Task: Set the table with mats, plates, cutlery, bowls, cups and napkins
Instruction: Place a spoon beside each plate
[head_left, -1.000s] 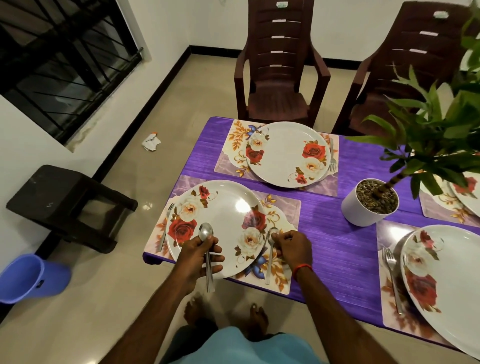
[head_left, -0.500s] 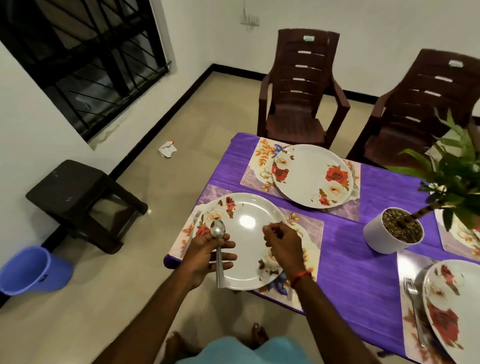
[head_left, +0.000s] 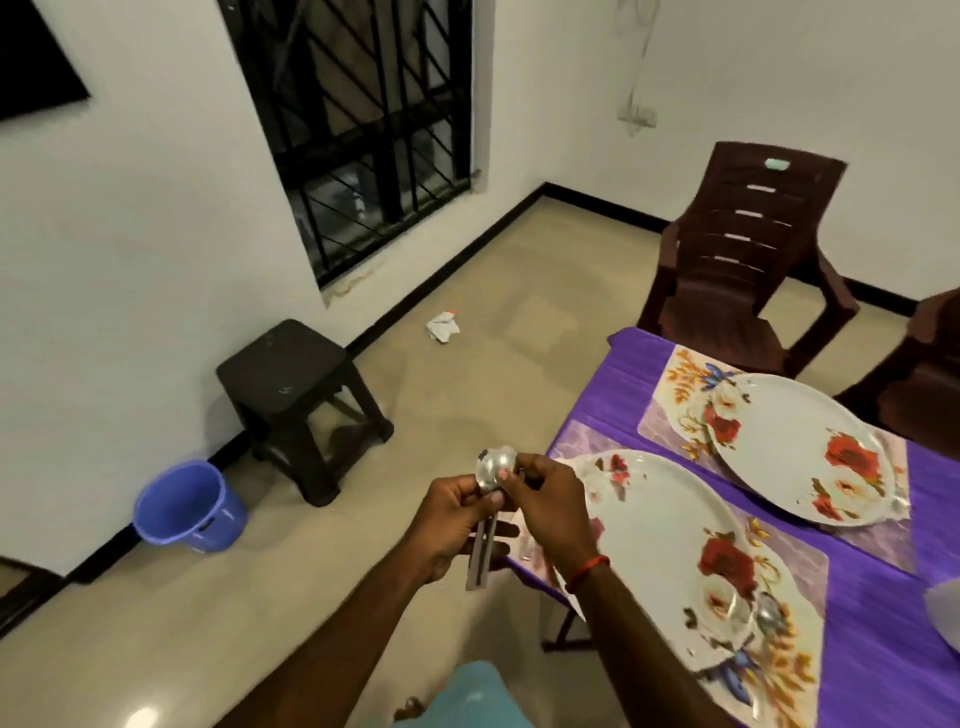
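Two hands are held just off the purple table's (head_left: 883, 634) corner. The spoons (head_left: 492, 472) are gripped by their handles in the curled fingers of the left hand (head_left: 452, 525), and a spoon bowl just above is pinched by the right hand's (head_left: 550, 499) fingertips. Right of the fingers, a near plate (head_left: 660, 530) and a far plate (head_left: 795, 431) are laid on floral mats (head_left: 810, 566); another spoon (head_left: 768, 616) is lying beside the near plate.

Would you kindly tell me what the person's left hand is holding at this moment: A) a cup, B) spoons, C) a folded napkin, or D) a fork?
B: the left hand grips the spoons by their handles, with the rounded metal bowl showing above its fingers, and the right hand pinches at that bowl.
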